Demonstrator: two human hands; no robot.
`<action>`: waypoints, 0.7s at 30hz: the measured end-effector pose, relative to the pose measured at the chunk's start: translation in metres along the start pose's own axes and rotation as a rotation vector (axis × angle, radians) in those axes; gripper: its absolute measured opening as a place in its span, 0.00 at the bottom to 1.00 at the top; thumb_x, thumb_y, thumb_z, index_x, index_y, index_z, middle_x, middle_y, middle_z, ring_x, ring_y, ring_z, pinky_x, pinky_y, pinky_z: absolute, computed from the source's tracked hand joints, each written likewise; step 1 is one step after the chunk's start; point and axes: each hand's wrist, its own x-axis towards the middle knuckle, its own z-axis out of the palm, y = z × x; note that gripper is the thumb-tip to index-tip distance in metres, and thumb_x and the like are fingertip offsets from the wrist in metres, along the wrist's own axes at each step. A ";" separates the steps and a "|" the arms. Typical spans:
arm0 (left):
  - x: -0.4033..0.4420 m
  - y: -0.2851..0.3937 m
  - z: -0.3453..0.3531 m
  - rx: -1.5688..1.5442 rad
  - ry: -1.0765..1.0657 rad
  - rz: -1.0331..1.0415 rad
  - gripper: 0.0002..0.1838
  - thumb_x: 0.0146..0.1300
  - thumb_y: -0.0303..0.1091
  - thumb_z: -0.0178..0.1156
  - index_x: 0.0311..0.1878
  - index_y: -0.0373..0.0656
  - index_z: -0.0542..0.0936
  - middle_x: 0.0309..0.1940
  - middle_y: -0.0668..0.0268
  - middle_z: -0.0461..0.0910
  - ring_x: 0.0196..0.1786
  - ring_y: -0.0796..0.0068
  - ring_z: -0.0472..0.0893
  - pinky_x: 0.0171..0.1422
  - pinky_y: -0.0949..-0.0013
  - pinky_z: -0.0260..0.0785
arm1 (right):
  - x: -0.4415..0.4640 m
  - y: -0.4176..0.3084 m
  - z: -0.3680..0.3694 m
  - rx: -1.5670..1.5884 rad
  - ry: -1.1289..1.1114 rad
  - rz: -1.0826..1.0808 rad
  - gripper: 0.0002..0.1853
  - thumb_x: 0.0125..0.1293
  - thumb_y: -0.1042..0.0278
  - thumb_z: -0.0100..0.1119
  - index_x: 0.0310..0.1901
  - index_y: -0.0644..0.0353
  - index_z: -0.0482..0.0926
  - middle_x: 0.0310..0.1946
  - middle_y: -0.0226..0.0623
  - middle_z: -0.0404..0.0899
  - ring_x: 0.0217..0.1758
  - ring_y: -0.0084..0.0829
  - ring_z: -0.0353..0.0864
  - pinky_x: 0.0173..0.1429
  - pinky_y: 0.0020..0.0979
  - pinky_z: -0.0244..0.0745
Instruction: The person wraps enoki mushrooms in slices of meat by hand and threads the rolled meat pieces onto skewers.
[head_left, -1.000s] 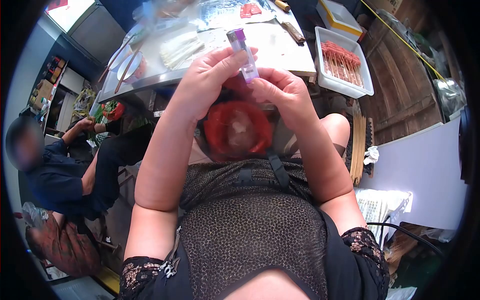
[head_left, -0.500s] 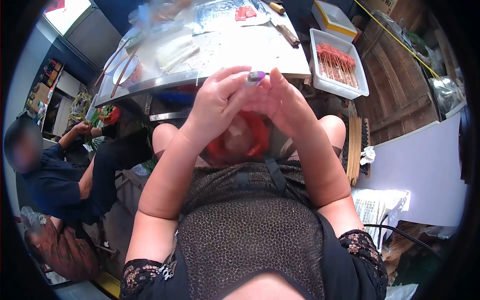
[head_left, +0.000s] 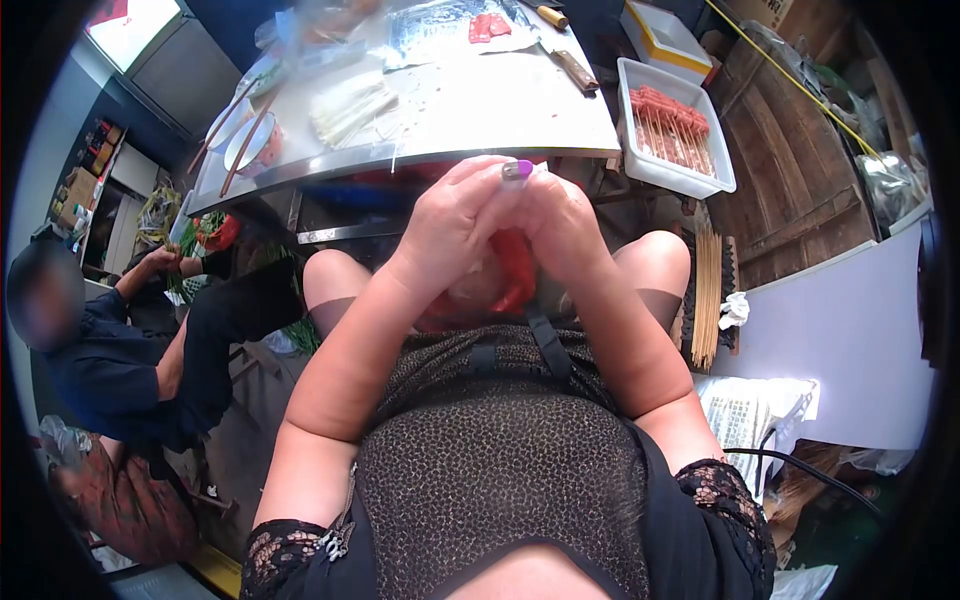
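My left hand and my right hand meet above my lap, just in front of the table edge. Both are closed, fingers curled and pressed together at the tips. Whatever lies between them, if anything, is hidden. A small purple-and-grey piece shows at the tip of my left thumb; its kind is unclear. Below the hands is a red plastic bag on or between my knees, with something pale inside, partly covered by my forearms.
On the table lie pale thin strips, red meat, a knife and a bowl with chopsticks. A white tub holds meat skewers. Bare sticks lie right. A person handles greens at left.
My hands have come together and sit slightly lower. The right hand, earlier spread with its thumb raised, has closed against the left.
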 end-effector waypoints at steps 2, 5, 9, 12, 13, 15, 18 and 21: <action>0.004 0.002 0.000 0.017 0.008 0.006 0.09 0.69 0.28 0.60 0.49 0.37 0.82 0.51 0.55 0.82 0.50 0.61 0.83 0.54 0.67 0.76 | 0.000 -0.006 0.004 0.038 0.028 0.018 0.23 0.79 0.50 0.44 0.52 0.64 0.79 0.43 0.33 0.81 0.44 0.22 0.79 0.50 0.27 0.76; 0.005 -0.001 0.003 0.017 0.018 -0.029 0.09 0.69 0.29 0.60 0.49 0.37 0.82 0.50 0.55 0.82 0.50 0.60 0.83 0.54 0.66 0.76 | 0.003 -0.015 0.005 0.166 -0.005 0.114 0.27 0.78 0.44 0.43 0.50 0.63 0.80 0.43 0.35 0.82 0.44 0.25 0.81 0.50 0.29 0.78; 0.001 -0.009 0.010 0.053 0.030 -0.035 0.09 0.69 0.29 0.61 0.49 0.39 0.83 0.50 0.54 0.82 0.50 0.59 0.84 0.53 0.66 0.76 | -0.002 -0.019 -0.001 0.125 -0.048 0.171 0.30 0.77 0.38 0.42 0.49 0.62 0.80 0.42 0.36 0.83 0.45 0.27 0.83 0.51 0.30 0.79; -0.001 -0.007 0.011 0.063 0.010 -0.056 0.09 0.68 0.29 0.61 0.49 0.39 0.83 0.50 0.54 0.82 0.50 0.59 0.84 0.53 0.66 0.77 | -0.004 -0.016 -0.005 0.094 -0.046 0.210 0.30 0.75 0.37 0.44 0.48 0.61 0.80 0.42 0.37 0.83 0.45 0.27 0.84 0.51 0.30 0.80; -0.002 -0.007 0.012 0.062 0.011 -0.056 0.09 0.68 0.29 0.61 0.49 0.39 0.83 0.50 0.54 0.82 0.50 0.59 0.84 0.53 0.66 0.77 | -0.003 -0.014 -0.005 0.099 -0.039 0.211 0.30 0.75 0.37 0.45 0.48 0.60 0.80 0.41 0.36 0.83 0.44 0.27 0.83 0.51 0.30 0.80; -0.004 -0.011 0.015 0.111 0.024 0.006 0.10 0.67 0.28 0.62 0.49 0.39 0.83 0.50 0.55 0.82 0.49 0.60 0.84 0.52 0.66 0.77 | -0.003 -0.010 -0.007 0.105 -0.035 0.212 0.30 0.75 0.37 0.45 0.48 0.60 0.80 0.41 0.36 0.83 0.43 0.27 0.83 0.50 0.30 0.80; -0.007 -0.012 0.017 0.107 0.046 0.034 0.10 0.66 0.28 0.63 0.50 0.39 0.82 0.50 0.55 0.82 0.49 0.59 0.84 0.52 0.66 0.77 | -0.003 -0.006 -0.006 0.132 -0.029 0.215 0.26 0.76 0.41 0.46 0.48 0.59 0.80 0.40 0.35 0.82 0.42 0.25 0.82 0.48 0.28 0.79; -0.009 -0.012 0.020 0.082 0.044 0.030 0.11 0.66 0.28 0.63 0.51 0.39 0.82 0.51 0.55 0.82 0.49 0.59 0.84 0.53 0.65 0.77 | -0.005 -0.004 0.000 0.192 0.046 0.219 0.22 0.76 0.45 0.46 0.48 0.57 0.79 0.39 0.33 0.81 0.40 0.23 0.81 0.46 0.26 0.78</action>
